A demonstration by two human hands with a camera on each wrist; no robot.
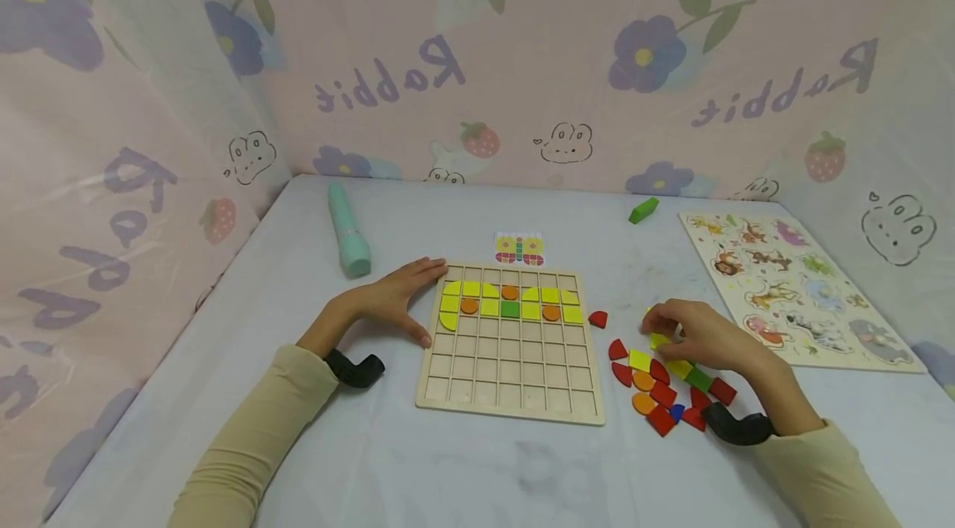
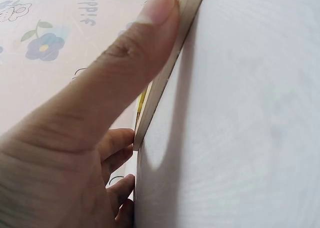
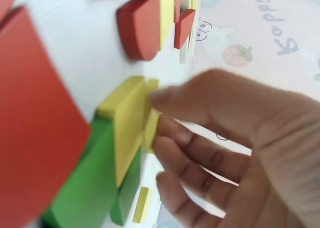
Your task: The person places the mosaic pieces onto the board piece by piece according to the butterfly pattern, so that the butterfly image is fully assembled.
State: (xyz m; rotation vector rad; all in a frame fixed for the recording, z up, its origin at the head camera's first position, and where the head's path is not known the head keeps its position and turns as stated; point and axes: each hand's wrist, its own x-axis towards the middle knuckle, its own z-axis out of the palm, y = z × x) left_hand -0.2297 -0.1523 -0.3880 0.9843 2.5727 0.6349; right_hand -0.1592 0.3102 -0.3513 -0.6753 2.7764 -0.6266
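Observation:
A wooden grid board point(image 1: 510, 346) lies on the table, its upper rows holding yellow pieces, orange discs point(image 1: 510, 293) and a green square point(image 1: 510, 310). My left hand point(image 1: 388, 296) rests against its left side, thumb and fingers spread; in the left wrist view the thumb of that hand point(image 2: 100, 88) touches the board's edge point(image 2: 160, 88). Right of the board, my right hand point(image 1: 701, 336) is over loose pieces, thumb and fingers apart. Its thumb, seen in the right wrist view with the hand point(image 3: 235, 138), is at a yellow piece point(image 3: 151, 130); whether they touch I cannot tell.
Behind the board lies a butterfly pattern card point(image 1: 519, 249). A mint-green cylindrical object point(image 1: 347, 234) is at the back left, a green block point(image 1: 643, 210) at the back right. An animal puzzle board point(image 1: 802, 292) lies at the right. Red pieces point(image 1: 661, 420) are among the loose ones.

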